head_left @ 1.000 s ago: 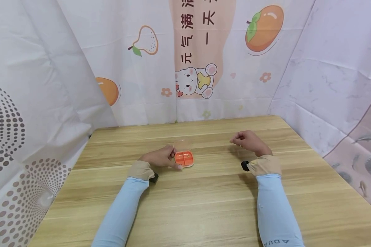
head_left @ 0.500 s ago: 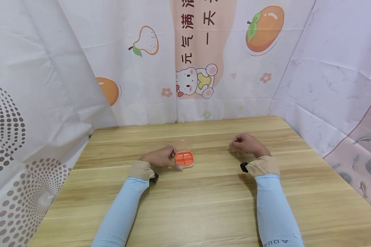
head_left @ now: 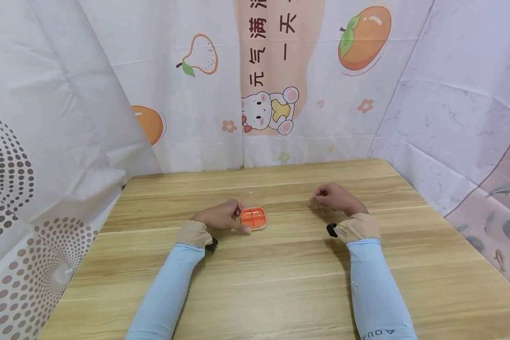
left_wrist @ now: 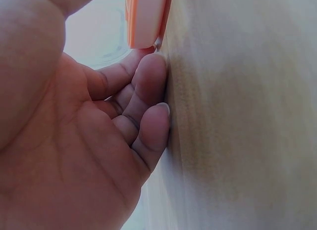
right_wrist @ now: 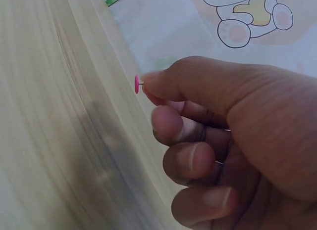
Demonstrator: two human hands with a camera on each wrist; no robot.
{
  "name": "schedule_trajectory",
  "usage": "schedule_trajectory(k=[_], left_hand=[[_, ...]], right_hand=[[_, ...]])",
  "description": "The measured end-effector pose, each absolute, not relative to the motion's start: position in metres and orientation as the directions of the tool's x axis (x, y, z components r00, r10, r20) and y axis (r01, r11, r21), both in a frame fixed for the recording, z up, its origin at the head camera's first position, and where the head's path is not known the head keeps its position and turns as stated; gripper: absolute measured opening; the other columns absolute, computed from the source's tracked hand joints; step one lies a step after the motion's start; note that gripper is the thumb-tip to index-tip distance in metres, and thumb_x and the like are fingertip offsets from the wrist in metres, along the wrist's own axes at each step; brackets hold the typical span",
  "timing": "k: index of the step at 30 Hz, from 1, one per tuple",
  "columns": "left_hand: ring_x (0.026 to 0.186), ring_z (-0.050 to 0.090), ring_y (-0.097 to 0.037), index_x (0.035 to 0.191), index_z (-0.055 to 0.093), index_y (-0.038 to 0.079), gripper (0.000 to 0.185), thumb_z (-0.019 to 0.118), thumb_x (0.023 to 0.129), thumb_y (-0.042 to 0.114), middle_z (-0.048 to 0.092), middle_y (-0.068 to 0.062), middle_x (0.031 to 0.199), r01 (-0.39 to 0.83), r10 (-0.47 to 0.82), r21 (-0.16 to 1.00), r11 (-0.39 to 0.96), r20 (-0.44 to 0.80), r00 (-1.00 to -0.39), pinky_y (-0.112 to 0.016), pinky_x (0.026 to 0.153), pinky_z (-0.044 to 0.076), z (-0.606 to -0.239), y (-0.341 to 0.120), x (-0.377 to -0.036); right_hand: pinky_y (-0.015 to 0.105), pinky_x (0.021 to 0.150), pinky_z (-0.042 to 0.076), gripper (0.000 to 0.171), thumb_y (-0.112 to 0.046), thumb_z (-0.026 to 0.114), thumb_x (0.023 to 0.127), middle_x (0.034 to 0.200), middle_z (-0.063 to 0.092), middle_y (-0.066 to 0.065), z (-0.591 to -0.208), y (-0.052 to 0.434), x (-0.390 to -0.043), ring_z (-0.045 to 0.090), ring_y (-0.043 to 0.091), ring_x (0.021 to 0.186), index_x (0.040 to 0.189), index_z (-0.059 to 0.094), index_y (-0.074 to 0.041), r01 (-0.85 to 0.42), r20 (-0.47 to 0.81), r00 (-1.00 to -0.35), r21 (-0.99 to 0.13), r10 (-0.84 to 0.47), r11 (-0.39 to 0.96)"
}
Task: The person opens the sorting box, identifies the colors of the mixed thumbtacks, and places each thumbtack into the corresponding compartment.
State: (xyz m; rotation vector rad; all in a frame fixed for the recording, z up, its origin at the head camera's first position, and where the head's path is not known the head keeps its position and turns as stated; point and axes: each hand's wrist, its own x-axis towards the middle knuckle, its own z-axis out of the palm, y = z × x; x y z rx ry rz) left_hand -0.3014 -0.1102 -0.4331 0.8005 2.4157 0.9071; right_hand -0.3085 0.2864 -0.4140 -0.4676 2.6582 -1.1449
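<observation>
A small orange box [head_left: 253, 218] with several compartments sits on the wooden table [head_left: 280, 283], its clear lid [head_left: 250, 198] standing open at the back. My left hand [head_left: 237, 217] holds the box from its left side, thumb at the front edge and a finger at the lid. In the left wrist view the box [left_wrist: 146, 17] shows above the curled fingers of that hand [left_wrist: 143, 116]. To the right of the box, my right hand [head_left: 316, 202] hovers with fingers curled. In the right wrist view it [right_wrist: 148, 91] pinches a tiny pink-headed pin [right_wrist: 137, 84].
Printed fabric walls [head_left: 263, 94] close in the table at the back and on both sides. The table's right edge [head_left: 463, 236] runs diagonally. Bare wood lies in front of both forearms.
My right hand has drifted a little to the left, closer to the orange box, still pinching the pin. The left hand and the box have stayed put.
</observation>
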Motion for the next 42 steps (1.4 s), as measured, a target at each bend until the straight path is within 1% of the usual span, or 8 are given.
schedule_trajectory(k=[5,9,12,16,24,34,42], left_hand=[[0.092,0.046,-0.019,0.116,0.052,0.006,0.057,0.087,0.084,0.037,0.052,-0.008,0.105,0.353,0.639,0.694,0.627,-0.199,-0.743,-0.032,0.081,0.043,-0.431,-0.11,-0.3],[0.092,0.046,-0.019,0.116,0.053,0.005,0.056,0.088,0.084,0.036,0.052,-0.008,0.105,0.355,0.642,0.697,0.622,-0.195,-0.742,-0.032,0.08,0.042,-0.432,-0.11,-0.3],[0.091,0.046,-0.019,0.115,0.053,0.005,0.056,0.088,0.084,0.036,0.052,-0.008,0.104,0.358,0.645,0.699,0.619,-0.192,-0.74,-0.031,0.079,0.043,-0.433,-0.11,-0.302],[0.091,0.047,-0.019,0.115,0.052,0.006,0.057,0.088,0.083,0.037,0.052,-0.008,0.105,0.354,0.641,0.696,0.625,-0.198,-0.742,-0.031,0.079,0.043,-0.434,-0.11,-0.302],[0.091,0.046,-0.018,0.115,0.052,0.005,0.056,0.087,0.084,0.037,0.052,-0.008,0.104,0.363,0.642,0.688,0.629,-0.196,-0.741,-0.031,0.079,0.043,-0.432,-0.11,-0.301],[0.091,0.045,-0.018,0.116,0.052,0.006,0.057,0.087,0.084,0.038,0.051,-0.008,0.104,0.354,0.636,0.69,0.631,-0.199,-0.745,-0.031,0.08,0.042,-0.432,-0.109,-0.3],[0.09,0.045,-0.019,0.115,0.052,0.006,0.055,0.086,0.085,0.036,0.051,-0.009,0.104,0.356,0.644,0.697,0.622,-0.197,-0.739,-0.031,0.079,0.041,-0.431,-0.109,-0.299]], right_hand=[[0.025,0.052,0.036,0.022,-0.012,0.057,0.105,0.094,0.07,0.019,-0.414,0.285,-0.309,0.043,0.01,0.058,0.109,0.071,0.004,-0.19,-0.082,-0.925,-0.745,-0.37,0.64],[0.024,0.051,0.036,0.02,-0.014,0.058,0.105,0.09,0.068,0.018,-0.414,0.282,-0.309,0.041,0.01,0.056,0.109,0.072,0.0,-0.164,-0.1,-0.927,-0.757,-0.361,0.632],[0.024,0.05,0.035,0.02,-0.016,0.059,0.105,0.089,0.067,0.018,-0.414,0.28,-0.31,0.04,0.009,0.055,0.109,0.071,0.0,-0.164,-0.106,-0.925,-0.756,-0.366,0.634],[0.025,0.051,0.036,0.021,-0.016,0.06,0.105,0.09,0.067,0.018,-0.414,0.277,-0.311,0.042,0.009,0.057,0.108,0.071,0.002,-0.175,-0.112,-0.918,-0.748,-0.381,0.641],[0.024,0.05,0.035,0.019,-0.016,0.061,0.104,0.085,0.066,0.016,-0.414,0.266,-0.313,0.038,0.011,0.054,0.104,0.072,-0.001,-0.174,-0.139,-0.903,-0.745,-0.405,0.644],[0.025,0.048,0.034,0.017,-0.015,0.06,0.105,0.083,0.066,0.014,-0.417,0.262,-0.315,0.037,0.011,0.051,0.102,0.072,-0.003,-0.181,-0.146,-0.89,-0.757,-0.432,0.628],[0.025,0.049,0.035,0.02,-0.015,0.058,0.106,0.085,0.069,0.01,-0.416,0.257,-0.315,0.042,0.012,0.055,0.103,0.074,-0.004,-0.217,-0.147,-0.876,-0.73,-0.459,0.648]])
